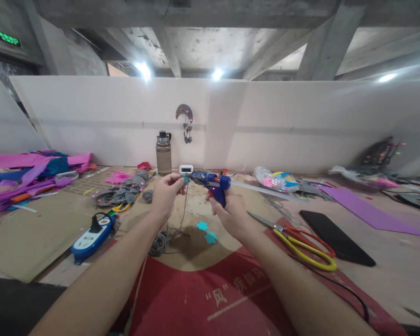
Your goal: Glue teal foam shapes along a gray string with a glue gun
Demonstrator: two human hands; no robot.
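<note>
My right hand (231,212) is closed round the handle of a blue glue gun (212,183), its nozzle pointing left. My left hand (166,191) pinches a small teal piece (185,178) on a thin grey wire (184,210), held right at the nozzle tip. The wire hangs down to a grey coil (160,242) on the table. Two teal flower cut-outs (206,232) lie below my hands on the cardboard.
Red and yellow scissors (303,240) and a black phone (336,238) lie to the right. A blue-white power strip (91,237) sits at the left. A water bottle (163,154), felt scraps (31,172), a purple sheet (367,210) and a white partition (266,121) stand behind.
</note>
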